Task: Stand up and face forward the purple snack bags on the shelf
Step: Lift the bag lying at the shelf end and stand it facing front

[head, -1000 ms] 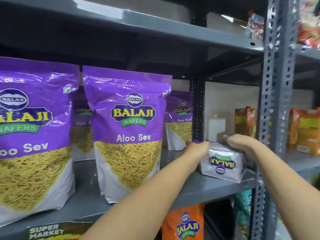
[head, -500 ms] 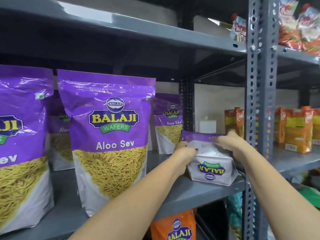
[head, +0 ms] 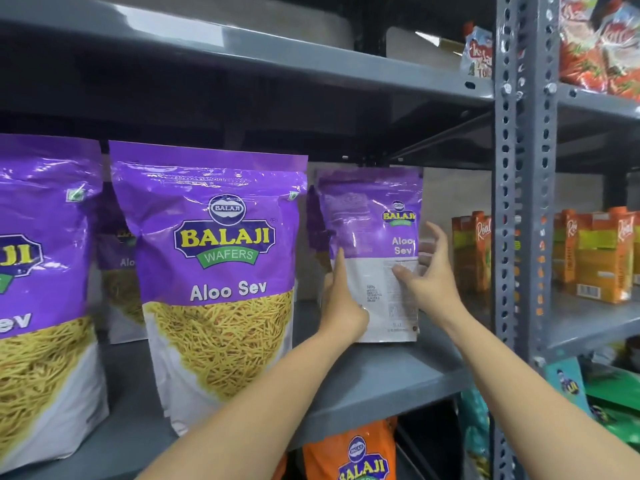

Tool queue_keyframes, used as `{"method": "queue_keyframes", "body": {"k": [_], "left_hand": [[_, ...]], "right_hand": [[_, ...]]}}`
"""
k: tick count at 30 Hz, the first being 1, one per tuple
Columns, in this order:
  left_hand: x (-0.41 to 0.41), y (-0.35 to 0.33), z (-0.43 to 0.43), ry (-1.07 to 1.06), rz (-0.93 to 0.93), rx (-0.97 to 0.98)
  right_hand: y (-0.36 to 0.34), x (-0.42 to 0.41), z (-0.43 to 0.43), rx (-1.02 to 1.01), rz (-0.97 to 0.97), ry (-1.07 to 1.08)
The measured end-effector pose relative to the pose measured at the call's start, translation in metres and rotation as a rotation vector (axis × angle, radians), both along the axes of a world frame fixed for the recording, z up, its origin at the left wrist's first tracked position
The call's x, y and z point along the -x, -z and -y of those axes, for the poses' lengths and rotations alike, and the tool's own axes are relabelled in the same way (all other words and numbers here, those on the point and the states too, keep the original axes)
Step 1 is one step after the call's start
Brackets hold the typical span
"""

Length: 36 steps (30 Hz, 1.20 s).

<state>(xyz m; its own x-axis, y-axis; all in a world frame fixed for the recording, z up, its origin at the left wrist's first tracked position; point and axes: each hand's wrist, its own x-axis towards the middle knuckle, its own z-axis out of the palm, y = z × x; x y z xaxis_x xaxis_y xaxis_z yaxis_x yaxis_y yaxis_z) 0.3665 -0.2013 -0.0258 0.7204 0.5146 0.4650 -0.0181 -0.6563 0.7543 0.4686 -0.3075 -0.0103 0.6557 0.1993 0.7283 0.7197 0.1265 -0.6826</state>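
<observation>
A purple and white Aloo Sev bag [head: 372, 223] stands upright on the grey shelf [head: 381, 379], its printed back side toward me. My left hand [head: 341, 303] presses flat on its lower left edge. My right hand [head: 431, 275] touches its right side, thumb on the white panel, fingers spread. Two large purple bags stand face forward at the front: one in the middle [head: 214, 271] and one at the left edge [head: 38, 289]. Smaller purple bags [head: 119, 258] stand behind them, mostly hidden.
A perforated grey upright post [head: 519, 202] stands just right of the held bag. Orange juice cartons [head: 602, 254] fill the neighbouring shelf. Red snack packs [head: 602, 46] lie above, an orange bag [head: 360, 455] and green packs below. The upper shelf board [head: 277, 60] overhangs closely.
The bag was lying low on the shelf with its logo upside down; both hands have lifted and turned it upright. The view has shifted right and closer.
</observation>
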Motion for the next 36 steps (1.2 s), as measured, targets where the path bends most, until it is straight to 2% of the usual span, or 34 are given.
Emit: {"method": "queue_keyframes", "body": {"k": [4,10,15,18,21,26,28,31,36], "left_hand": [[0.001,0.012,0.014,-0.113,-0.065,-0.049],[0.001,0.026,0.021,-0.290,0.021,-0.109],[-0.001,0.027,0.022,-0.321,0.032,-0.141],[0.002,0.030,0.028,-0.410,0.119,-0.371],[0.004,0.031,0.032,-0.442,0.225,-0.568],[0.002,0.028,0.033,-0.166,0.149,-0.297],[-0.001,0.026,0.033,-0.141,0.187,-0.207],[-0.004,0.023,0.031,-0.108,0.147,-0.089],[-0.009,0.019,0.019,-0.016,0.047,0.018]], "right_hand": [[0.013,-0.006,-0.001,-0.033,0.047,-0.053],[0.016,-0.025,0.001,-0.003,-0.019,-0.168],[0.008,-0.039,-0.004,-0.114,-0.436,-0.321],[0.006,-0.053,-0.005,-0.157,-0.669,-0.362],[0.007,-0.058,-0.006,-0.145,-0.737,-0.405],[0.010,-0.056,-0.004,-0.082,-0.650,-0.371],[0.012,-0.053,-0.002,-0.119,-0.641,-0.399],[0.010,-0.044,0.006,-0.159,-0.636,-0.453],[0.013,-0.037,0.013,-0.018,-0.576,-0.590]]}}
